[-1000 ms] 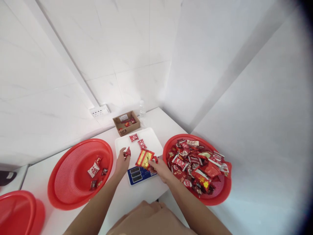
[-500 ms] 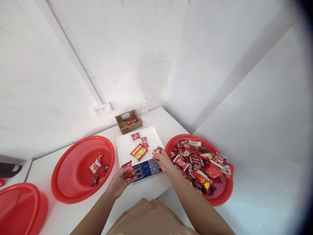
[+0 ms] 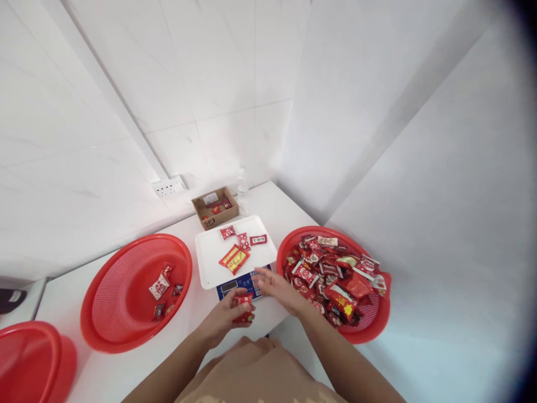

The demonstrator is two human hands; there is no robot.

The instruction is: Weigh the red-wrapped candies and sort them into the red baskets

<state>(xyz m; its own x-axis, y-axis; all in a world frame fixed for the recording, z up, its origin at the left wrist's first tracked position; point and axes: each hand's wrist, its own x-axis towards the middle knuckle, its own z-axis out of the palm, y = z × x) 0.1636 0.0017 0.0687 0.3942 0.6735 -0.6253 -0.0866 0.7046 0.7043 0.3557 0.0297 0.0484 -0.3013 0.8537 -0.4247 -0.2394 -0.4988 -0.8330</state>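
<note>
My left hand (image 3: pixel 230 316) is closed around a red snack packet (image 3: pixel 243 308) in front of the scale. Beside it, my right hand (image 3: pixel 274 286) is open, its fingers spread over the keypad end of the blue scale panel (image 3: pixel 235 284). On the scale's white tray (image 3: pixel 210 263) lie a red and yellow packet (image 3: pixel 234 259), two small red packets, one at the back (image 3: pixel 227 232) and one in the middle (image 3: pixel 244 242), and a narrow red packet (image 3: pixel 258 239) at the right.
A red basket (image 3: pixel 380 330) heaped with red-wrapped snacks stands to the right. Left of the scale, another red basket (image 3: pixel 94 330) holds several packets. A third red basket (image 3: pixel 62 358) is at the far left. Behind are a cardboard box (image 3: pixel 222 219) and a clear bottle (image 3: pixel 242 183).
My right hand has let go of the narrow red packet, now on the tray, and drawn back toward my left hand. My left hand has moved right with its packet.
</note>
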